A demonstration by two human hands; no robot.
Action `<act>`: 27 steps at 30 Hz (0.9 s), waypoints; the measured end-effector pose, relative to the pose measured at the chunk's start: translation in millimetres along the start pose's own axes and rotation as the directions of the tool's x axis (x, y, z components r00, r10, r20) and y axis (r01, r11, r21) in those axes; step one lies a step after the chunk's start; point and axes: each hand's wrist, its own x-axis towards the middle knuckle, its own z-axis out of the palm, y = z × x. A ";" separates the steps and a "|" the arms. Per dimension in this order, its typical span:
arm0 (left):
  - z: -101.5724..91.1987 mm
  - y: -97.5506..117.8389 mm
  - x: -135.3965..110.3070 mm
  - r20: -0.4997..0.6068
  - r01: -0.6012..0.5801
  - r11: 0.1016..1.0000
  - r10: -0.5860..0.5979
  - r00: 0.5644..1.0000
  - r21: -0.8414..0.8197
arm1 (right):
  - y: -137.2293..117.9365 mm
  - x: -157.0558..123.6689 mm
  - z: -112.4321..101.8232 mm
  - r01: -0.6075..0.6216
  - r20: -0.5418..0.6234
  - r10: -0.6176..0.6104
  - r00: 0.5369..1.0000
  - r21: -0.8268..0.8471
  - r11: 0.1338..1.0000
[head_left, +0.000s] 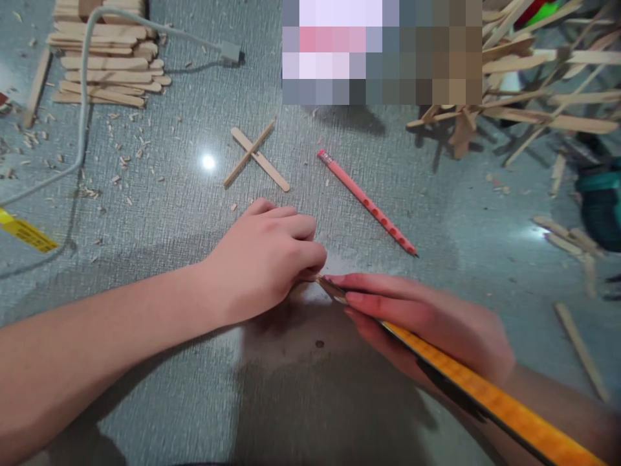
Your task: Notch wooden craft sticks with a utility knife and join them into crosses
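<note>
1. left hand [272, 259]: fingers curled inward, knuckles up, low over the table [456, 200]; they close on a pale wooden piece [308, 277], only an end of which shows beneath them.
2. right hand [451, 323]: fingers pressed together, pinching the metal end of a long orange tool [490, 388]; its tip meets or nearly meets the wooden piece at the left fingers, and the handle runs back beneath the right hand toward the wearer.
3. crossed sticks [257, 155]: two flat sticks forming an x, just beyond the left fingers.
4. pencil [369, 197]: pink, lying aslant beyond the right fingers, point nearer them.
5. stacked sticks [109, 65]: far beyond and left of the left fingers, crossed by a white cable [83, 97].
6. stick heap [538, 120]: loosely tangled, well beyond and right of the right fingers.
</note>
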 end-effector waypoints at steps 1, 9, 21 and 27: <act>-0.3 0.2 -0.1 -0.003 -0.001 1.000 0.001 1.000 -0.001 | -0.4 0.3 -0.4 0.002 -0.008 -0.002 1.000 -0.003 1.000; -0.6 -0.1 0.0 0.008 0.008 1.000 -0.008 1.000 -0.013 | -4.2 5.1 -2.5 0.014 -0.015 -0.015 1.000 -0.026 1.000; 5.5 -2.2 1.3 -0.011 -0.031 0.999 0.031 0.999 0.036 | 4.7 -8.8 -0.5 -0.053 0.083 0.043 0.996 0.124 0.991; 4.3 -3.7 0.3 -0.009 -0.075 0.995 0.076 0.997 0.058 | 9.5 -6.0 0.4 0.079 0.045 -0.082 0.996 0.066 0.995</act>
